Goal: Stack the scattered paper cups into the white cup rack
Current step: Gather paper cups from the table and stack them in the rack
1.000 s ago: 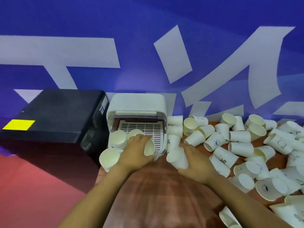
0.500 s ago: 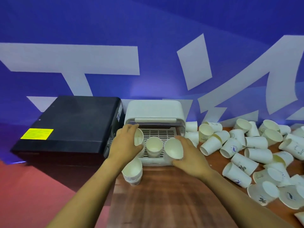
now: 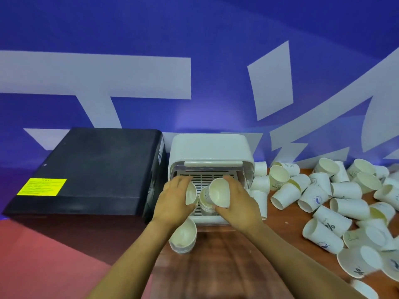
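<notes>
Both hands are at the mouth of the white rack point(image 3: 208, 148). The left hand point(image 3: 174, 200) and the right hand point(image 3: 238, 203) each curl their fingers round a cup, just above a stack point(image 3: 205, 205) inside the rack. Loose cups point(image 3: 345, 203) lie right of the rack on the bench point(image 3: 216, 266); another stack point(image 3: 183, 236) stands just before it.

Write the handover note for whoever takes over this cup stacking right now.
Left hand holds a cup at the white rack mouth.
Right hand holds another cup just above the stack in the rack.
Done: that one stack started, plus a second stack on the table in front of the rack.
Left: seat both held cups, move the table stack in, collect the scattered cups on the right.
</notes>
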`<state>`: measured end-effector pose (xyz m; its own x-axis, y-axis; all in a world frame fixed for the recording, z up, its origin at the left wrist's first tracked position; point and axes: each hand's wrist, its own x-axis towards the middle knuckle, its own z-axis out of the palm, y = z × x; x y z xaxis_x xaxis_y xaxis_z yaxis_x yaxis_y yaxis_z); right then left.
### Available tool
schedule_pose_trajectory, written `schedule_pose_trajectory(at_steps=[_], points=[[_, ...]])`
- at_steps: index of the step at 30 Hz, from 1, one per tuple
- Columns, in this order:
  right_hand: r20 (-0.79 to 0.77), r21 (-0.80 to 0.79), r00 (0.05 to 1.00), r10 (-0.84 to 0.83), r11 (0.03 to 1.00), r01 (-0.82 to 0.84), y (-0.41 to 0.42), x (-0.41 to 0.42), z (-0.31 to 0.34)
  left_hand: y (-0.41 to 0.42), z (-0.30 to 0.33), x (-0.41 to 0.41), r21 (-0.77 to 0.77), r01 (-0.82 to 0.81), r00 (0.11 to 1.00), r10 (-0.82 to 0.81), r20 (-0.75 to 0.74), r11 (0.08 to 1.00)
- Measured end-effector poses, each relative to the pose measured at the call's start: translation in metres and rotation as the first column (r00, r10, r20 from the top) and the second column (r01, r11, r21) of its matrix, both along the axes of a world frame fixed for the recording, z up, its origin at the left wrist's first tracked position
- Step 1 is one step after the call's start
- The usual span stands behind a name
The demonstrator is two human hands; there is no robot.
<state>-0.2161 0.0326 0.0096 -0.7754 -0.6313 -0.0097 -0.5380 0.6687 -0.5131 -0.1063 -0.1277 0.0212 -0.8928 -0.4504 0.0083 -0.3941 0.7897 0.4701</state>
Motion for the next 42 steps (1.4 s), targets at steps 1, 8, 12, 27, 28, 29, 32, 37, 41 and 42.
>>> schedule_pose_trajectory(at_steps=[1, 8, 12, 27, 28, 29, 32, 37, 41, 42], points=[[-0.003, 0.026, 1.000, -0.004, 1.000, 0.004, -0.003, -0.001, -0.002, -0.001, -0.002, -0.001, 0.003, 0.000, 1.000, 0.000, 0.007, 1.000], [0.085, 0.166, 0.996, -0.002, 0.986, -0.012, -0.017, -0.010, -0.012, -0.007, -0.018, -0.009, 0.003, -0.005, 0.997, 0.005, 0.072, 1.000], [0.174, 0.119, 0.985, 0.020, 0.992, -0.041, -0.018, -0.008, -0.021, -0.010, -0.025, -0.014, -0.006, -0.001, 0.996, 0.001, 0.087, 1.000], [0.139, 0.197, 0.983, 0.117, 0.970, -0.143, 0.011, -0.022, -0.021, -0.008, -0.027, -0.014, 0.070, 0.012, 0.963, -0.031, 0.268, 0.997], [0.127, 0.177, 0.986, 0.110, 0.975, -0.131, 0.017, -0.022, -0.018, -0.004, -0.022, -0.012, 0.071, 0.015, 0.974, -0.030, 0.224, 0.997], [0.115, 0.158, 0.989, 0.098, 0.981, -0.116, 0.024, -0.022, -0.016, 0.001, -0.017, -0.010, 0.071, 0.025, 0.985, -0.037, 0.169, 0.997], [0.078, 0.112, 0.996, 0.053, 0.992, -0.062, 0.049, -0.020, -0.009, 0.019, -0.004, -0.002, 0.044, 0.089, 0.996, -0.088, -0.024, 0.995], [0.109, 0.095, 0.994, -0.020, 0.995, 0.010, 0.105, -0.009, -0.008, 0.062, 0.002, 0.006, 0.073, 0.181, 0.976, -0.170, -0.135, 0.981], [0.138, 0.123, 0.982, -0.126, 0.986, 0.110, 0.153, 0.007, -0.011, 0.099, -0.012, 0.007, 0.097, 0.277, 0.956, -0.264, -0.126, 0.956], [0.143, 0.135, 0.978, -0.153, 0.982, 0.134, 0.164, 0.010, -0.012, 0.108, -0.015, 0.007, 0.106, 0.296, 0.953, -0.286, -0.102, 0.949]])
